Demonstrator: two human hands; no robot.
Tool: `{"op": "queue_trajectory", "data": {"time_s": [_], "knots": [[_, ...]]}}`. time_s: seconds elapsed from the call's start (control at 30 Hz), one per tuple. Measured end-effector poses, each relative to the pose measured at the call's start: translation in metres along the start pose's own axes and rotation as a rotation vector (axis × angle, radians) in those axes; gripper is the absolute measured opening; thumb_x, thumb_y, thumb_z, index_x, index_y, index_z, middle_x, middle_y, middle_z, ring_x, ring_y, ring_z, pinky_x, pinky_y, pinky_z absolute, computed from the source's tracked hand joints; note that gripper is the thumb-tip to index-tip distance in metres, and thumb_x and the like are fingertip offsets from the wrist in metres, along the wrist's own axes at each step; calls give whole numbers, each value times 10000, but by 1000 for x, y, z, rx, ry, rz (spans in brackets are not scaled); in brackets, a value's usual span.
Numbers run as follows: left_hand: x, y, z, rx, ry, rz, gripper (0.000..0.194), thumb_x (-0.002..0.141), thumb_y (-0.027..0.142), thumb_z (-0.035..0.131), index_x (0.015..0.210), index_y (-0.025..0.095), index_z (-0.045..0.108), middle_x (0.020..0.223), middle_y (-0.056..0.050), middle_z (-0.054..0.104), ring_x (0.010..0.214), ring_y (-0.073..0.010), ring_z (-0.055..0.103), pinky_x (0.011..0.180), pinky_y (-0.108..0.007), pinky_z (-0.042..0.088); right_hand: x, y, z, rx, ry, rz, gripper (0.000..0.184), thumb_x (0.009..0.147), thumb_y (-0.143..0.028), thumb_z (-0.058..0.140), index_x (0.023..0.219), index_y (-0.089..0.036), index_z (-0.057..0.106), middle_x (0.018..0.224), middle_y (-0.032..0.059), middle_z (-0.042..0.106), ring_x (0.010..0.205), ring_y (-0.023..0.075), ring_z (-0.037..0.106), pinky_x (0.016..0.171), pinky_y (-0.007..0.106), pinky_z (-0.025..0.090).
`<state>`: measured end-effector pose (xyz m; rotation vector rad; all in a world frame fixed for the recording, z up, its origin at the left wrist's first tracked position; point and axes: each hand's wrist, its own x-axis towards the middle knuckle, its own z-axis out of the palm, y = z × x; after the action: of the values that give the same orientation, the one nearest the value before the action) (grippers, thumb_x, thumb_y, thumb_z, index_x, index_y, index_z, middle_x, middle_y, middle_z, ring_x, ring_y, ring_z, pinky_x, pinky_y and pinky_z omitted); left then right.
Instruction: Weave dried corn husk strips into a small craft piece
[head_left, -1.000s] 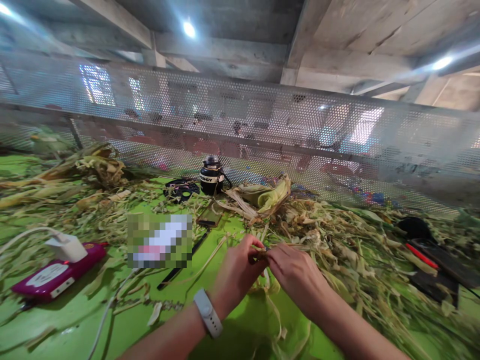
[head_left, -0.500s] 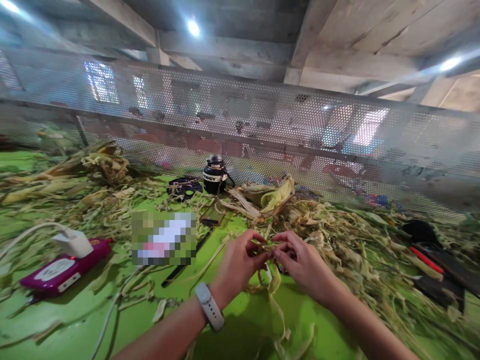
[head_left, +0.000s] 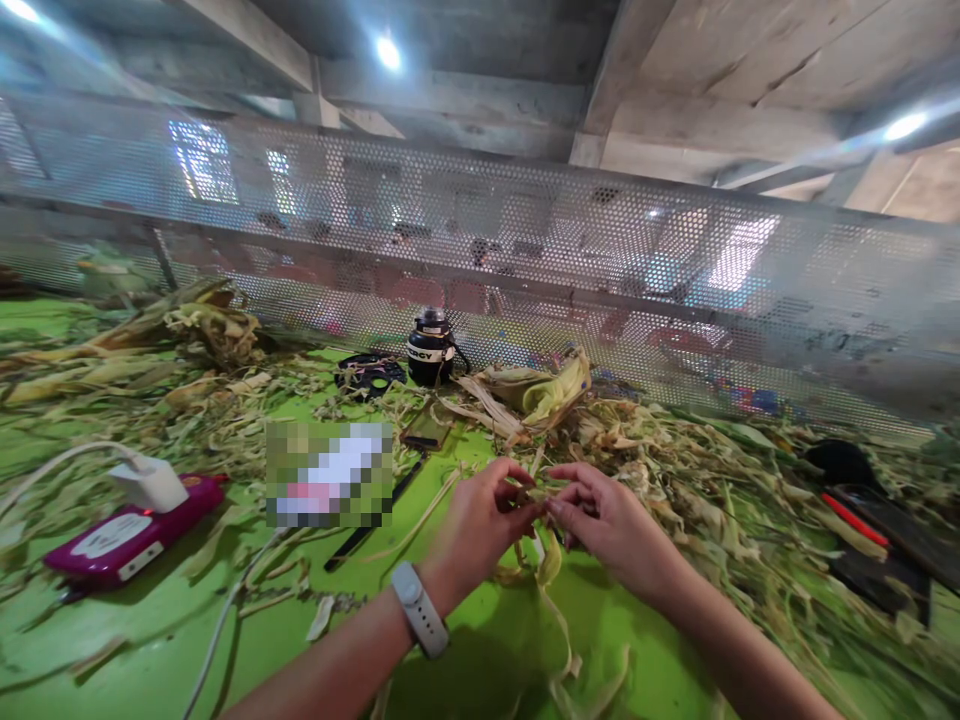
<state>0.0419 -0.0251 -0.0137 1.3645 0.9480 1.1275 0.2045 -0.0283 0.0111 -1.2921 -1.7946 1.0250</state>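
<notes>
My left hand (head_left: pixel 487 525), with a light watch (head_left: pixel 418 610) on its wrist, is closed in a pinch on a strip of corn husk (head_left: pixel 551 560). Fingertips of my right hand (head_left: pixel 604 520) pinch the same husk from the other side, close to the left ones. Twisted ends of the husk hang below both hands toward the green table (head_left: pixel 480 670). My fingers hide part of the piece where they meet. Just beyond my hands lies a larger bunch of dry corn husk (head_left: pixel 559 390).
A purple power strip (head_left: pixel 135 530) with a white charger (head_left: pixel 150 485) and cable sits at left. A black bottle (head_left: pixel 430 350) stands behind, before a perforated metal screen (head_left: pixel 525 240). Husk scraps (head_left: pixel 660 470) cover the right side, near a dark object with a red edge (head_left: pixel 855 518).
Both hands keep their pinch on the husk, with only slight finger movement. Nothing else has visibly moved apart from a tiny shift of the view.
</notes>
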Motion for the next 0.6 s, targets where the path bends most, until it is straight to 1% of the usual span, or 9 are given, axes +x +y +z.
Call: {"op": "queue_trajectory", "data": {"time_s": [0.1,0.23,0.4,0.6], "knots": [[-2,1,0,115,17,62,256,734,357,646,859,170,525,696,-17,648,593,-141,581,524,-237,436,1,0,0,-48,24,46,239,763,-292,576,964,-164,590,632,-11,575,519,126,551,494,238,433],[-5,4,-1,289,45,154,198,765,315,617,880,165,557,714,-23,662,618,-140,573,539,-228,405,0,0,0,-66,1,81,168,756,-311,576,824,-165,626,600,-8,565,484,121,528,451,231,408],[-5,3,-1,321,20,186,171,785,273,595,919,175,557,747,-22,674,629,-138,579,551,-223,399,0,-2,-2,-17,-15,78,144,741,-295,581,775,-157,600,600,-13,550,497,110,501,462,222,386],[-3,-3,-2,298,29,226,165,784,289,604,897,174,573,705,-8,657,608,-125,564,545,-211,406,-2,-8,0,-79,50,-6,136,746,-275,581,781,-152,629,641,3,590,573,118,502,520,220,382]]}}
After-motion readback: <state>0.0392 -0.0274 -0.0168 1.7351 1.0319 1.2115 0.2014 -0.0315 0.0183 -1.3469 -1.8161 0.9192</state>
